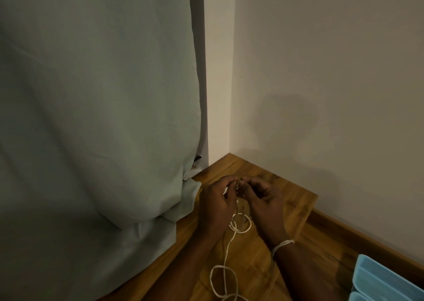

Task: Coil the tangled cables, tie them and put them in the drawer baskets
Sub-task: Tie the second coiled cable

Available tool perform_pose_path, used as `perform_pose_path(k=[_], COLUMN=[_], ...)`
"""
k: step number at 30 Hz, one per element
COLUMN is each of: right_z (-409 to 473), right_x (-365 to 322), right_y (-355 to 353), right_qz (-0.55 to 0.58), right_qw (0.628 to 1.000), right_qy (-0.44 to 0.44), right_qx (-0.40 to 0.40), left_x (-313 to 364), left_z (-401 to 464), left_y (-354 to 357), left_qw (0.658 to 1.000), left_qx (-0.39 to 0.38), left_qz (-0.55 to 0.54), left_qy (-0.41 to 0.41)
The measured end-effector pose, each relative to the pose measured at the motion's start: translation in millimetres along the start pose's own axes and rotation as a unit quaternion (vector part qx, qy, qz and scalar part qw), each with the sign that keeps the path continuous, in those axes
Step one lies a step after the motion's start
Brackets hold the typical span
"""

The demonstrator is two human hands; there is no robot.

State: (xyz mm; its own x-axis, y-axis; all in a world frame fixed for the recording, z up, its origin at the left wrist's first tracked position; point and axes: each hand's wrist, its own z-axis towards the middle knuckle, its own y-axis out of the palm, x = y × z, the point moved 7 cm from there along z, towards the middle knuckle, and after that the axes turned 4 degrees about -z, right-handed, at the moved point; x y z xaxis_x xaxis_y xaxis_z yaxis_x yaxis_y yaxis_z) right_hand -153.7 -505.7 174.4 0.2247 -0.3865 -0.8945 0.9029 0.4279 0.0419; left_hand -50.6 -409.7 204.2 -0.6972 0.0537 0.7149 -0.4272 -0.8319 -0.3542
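Room corner, dim light: wooden desktop (286,199) butts into plain walls, and everything below is placed relative to it. Left of it a grey-green curtain (91,117) hangs down, its hem bunched on the wood.

Over the desktop's middle, left hand (218,199) and right hand (263,197) meet, fingers curled and pinching a white cable (226,250) between fingertips. Small loops hang just under the hands; the rest trails toward the near edge in loose loops. String band on right wrist (281,245).

Right of the desktop, lower down: wooden floor and skirting, light blue baskets (387,280) at frame corner.

Progress, my read: early. Coiling is barely begun, no tie is on, and no basketed cable is visible.
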Motion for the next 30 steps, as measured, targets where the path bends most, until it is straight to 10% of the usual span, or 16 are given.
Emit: perform_pose_path(k=[30], right_z=[12.7], right_x=[9.4], right_y=[8.6], right_qz=[0.007], right_qw=[0.988], right_qy=[0.059], right_qx=[-0.144], left_x=[-16.7], left_z=[3.0], left_y=[-3.6], left_qw=[0.998], left_qx=[-0.056], left_qz=[-0.007], left_qy=[-0.01])
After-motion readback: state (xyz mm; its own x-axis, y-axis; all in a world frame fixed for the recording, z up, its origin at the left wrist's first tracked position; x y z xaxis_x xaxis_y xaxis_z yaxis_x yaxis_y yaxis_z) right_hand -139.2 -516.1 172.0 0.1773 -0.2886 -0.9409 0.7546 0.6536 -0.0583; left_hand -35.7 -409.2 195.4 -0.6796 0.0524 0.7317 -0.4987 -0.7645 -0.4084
